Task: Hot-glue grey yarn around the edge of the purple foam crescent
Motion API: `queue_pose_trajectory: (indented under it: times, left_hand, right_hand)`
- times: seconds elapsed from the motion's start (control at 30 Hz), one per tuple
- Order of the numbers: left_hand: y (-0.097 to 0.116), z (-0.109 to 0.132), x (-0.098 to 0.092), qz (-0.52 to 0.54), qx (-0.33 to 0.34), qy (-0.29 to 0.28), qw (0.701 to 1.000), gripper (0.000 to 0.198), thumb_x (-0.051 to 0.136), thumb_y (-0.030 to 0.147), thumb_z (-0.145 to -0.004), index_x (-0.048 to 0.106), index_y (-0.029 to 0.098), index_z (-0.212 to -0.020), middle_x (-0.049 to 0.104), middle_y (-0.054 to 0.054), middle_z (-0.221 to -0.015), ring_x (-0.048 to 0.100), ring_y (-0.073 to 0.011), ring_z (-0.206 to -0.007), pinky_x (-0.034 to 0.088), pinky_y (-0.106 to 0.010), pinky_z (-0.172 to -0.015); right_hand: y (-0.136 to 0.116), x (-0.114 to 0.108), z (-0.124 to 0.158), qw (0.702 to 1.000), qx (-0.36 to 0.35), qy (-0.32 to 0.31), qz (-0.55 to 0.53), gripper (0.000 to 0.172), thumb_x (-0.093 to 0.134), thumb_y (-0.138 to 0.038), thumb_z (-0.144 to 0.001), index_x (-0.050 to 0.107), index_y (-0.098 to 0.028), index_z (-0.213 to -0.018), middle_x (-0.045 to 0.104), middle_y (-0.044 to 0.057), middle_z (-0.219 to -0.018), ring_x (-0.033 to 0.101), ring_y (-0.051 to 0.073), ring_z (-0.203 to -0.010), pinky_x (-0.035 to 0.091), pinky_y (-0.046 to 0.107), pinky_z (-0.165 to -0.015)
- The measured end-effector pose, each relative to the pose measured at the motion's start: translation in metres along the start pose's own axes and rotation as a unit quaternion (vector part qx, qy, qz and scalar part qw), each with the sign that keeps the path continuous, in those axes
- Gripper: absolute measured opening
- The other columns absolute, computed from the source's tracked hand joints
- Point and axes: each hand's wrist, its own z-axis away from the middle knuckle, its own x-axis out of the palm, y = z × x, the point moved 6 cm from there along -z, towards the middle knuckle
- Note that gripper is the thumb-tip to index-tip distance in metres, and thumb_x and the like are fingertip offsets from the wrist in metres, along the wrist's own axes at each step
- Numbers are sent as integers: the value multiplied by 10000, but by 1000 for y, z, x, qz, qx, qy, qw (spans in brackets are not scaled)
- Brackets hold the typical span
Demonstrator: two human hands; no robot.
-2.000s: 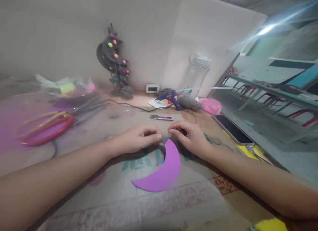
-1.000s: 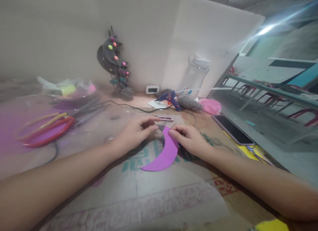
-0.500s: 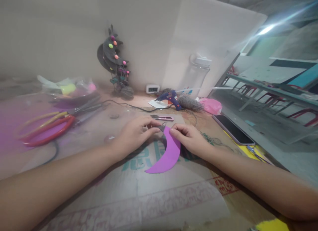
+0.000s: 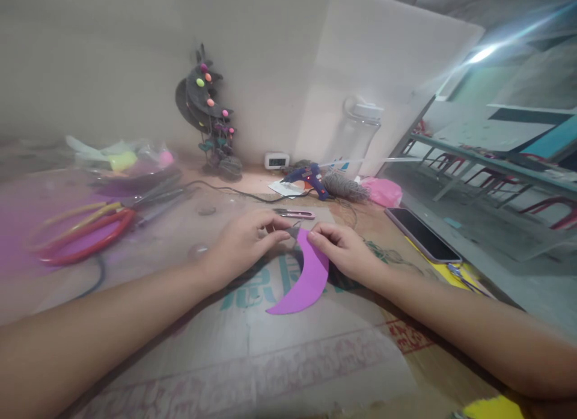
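A purple crescent-shaped cutout (image 4: 311, 281), flat like craft foam, hangs between my hands just above the cardboard. My right hand (image 4: 340, 247) pinches its upper end between thumb and fingers. At that same end, dark grey yarn (image 4: 294, 231) covers the narrow tip. My left hand (image 4: 250, 241) is closed on this grey yarn, its thumb and fingertips pressed together beside the tip. Right behind the hands lie small thread snips (image 4: 295, 214) with a pink handle.
Scissors with red and yellow handles (image 4: 103, 232) lie left. A blue glue gun (image 4: 311, 180), grey yarn ball (image 4: 345, 186), clock (image 4: 276, 161) and water bottle (image 4: 358, 136) stand behind. A decorated grey crescent (image 4: 202, 100) leans on the wall. A phone (image 4: 424, 234) lies right.
The lower point of the purple crescent has swung slightly to the right. Both hands keep nearly the same place and grip.
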Motion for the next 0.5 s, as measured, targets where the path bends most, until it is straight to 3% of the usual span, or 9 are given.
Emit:
queue_pose_trajectory:
  times: [0.4, 0.5]
  left_hand:
    - [-4, -1, 7, 28, -50, -61, 996, 291, 457, 390, -942, 658, 183, -900, 698, -18, -845, 619, -173, -776, 439, -281, -686]
    - [-3, 0, 8, 9, -41, -72, 997, 318, 424, 378, -953, 619, 176, -805, 656, -10, -754, 587, -162, -712, 418, -275, -647]
  right_hand:
    - [-1, 0, 1, 1000, -29, 6, 7, 311, 459, -340, -928, 492, -179, -664, 445, -30, -625, 420, 103, -601, 343, 236, -569]
    - [1, -6, 2, 998, -41, 50, -26, 278, 429, -362, -956, 540, -181, -778, 471, -25, -660, 436, 103, -600, 362, 235, -560]
